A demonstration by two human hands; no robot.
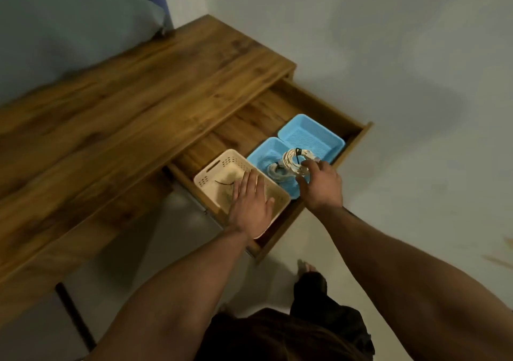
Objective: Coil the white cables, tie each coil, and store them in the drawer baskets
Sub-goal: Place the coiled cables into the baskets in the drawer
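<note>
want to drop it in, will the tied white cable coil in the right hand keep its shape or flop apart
Probably keeps its shape: the tied white cable coil looks round, cinched by a black tie. Likely light, since the right hand holds it by fingertips alone.

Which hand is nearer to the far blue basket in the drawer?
Right. The right hand grips a tied white coil just beside the far blue basket. The left hand lies flat over the beige basket, beyond the middle blue basket.
</note>
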